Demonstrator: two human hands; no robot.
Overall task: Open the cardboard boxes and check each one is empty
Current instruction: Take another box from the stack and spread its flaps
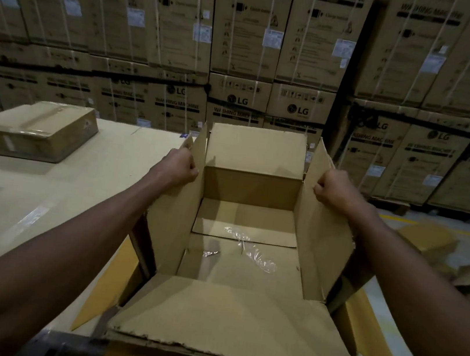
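- left hand [179, 166] grip is clamped on the left side flap of the open cardboard box [243, 258]; right hand [334, 189] grip is clamped on the right side flap.
- both flaps are held apart, far flap upright, near flap folded toward the person.
- box sits at the tabletop [40, 203] edge; inside, only bottom flaps and clear tape [250, 248] show.
- a taped closed box [41, 130] lies far left on the tabletop.
- stacked washing machine cartons [250, 27] wall off the back; loose boxes [428, 240] lie on the floor at right.
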